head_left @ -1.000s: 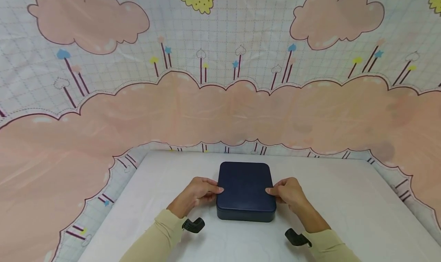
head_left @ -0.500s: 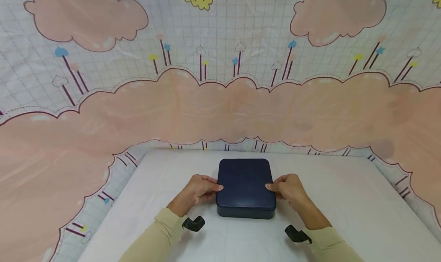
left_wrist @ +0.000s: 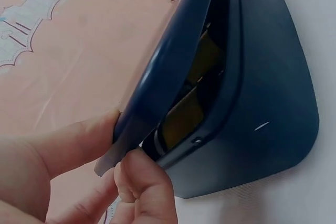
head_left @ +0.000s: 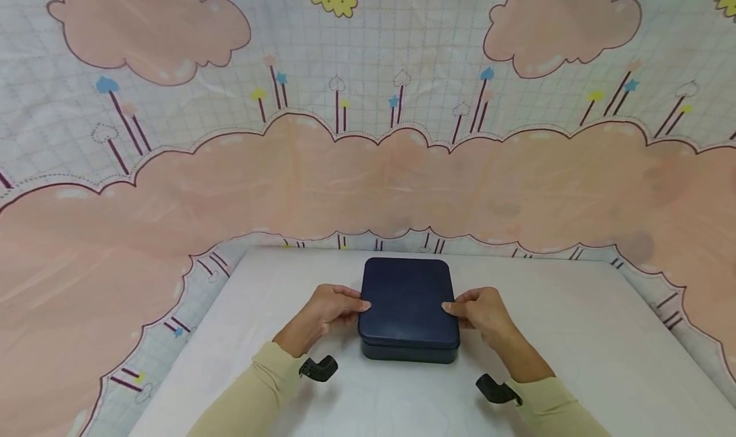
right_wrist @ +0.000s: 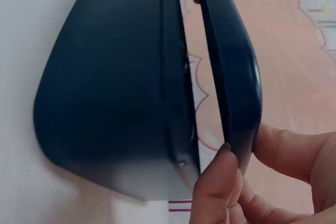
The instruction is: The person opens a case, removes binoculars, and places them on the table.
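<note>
At the far left a cloth printed with pink clouds (head_left: pixel 115 264) drapes beside the white table (head_left: pixel 218 360), and it also rises behind everything. Next comes a pale khaki sleeve (head_left: pixel 253 386) with a small black device (head_left: pixel 319 368) at the cuff. From it reaches the left hand (head_left: pixel 322 312), thumb over the left edge of the lid (head_left: pixel 406 299), fingers (left_wrist: pixel 149 182) curled beneath, pinching the rim with only its thickness between them. The dark blue box (head_left: pixel 409 352) is on the table, between the two hands. Its lid stands tilted and apart from the base (something yellowish-brown shows inside in the left wrist view, too shadowed to name), and on the right the pink cloth appears through the gap. The right hand (head_left: pixel 485 312) pinches the lid's right edge likewise, thumb on top, fingers bent underneath, drawn close together. Rightmost lie a second black device (head_left: pixel 496 389) and the other sleeve (head_left: pixel 558 411).
</note>
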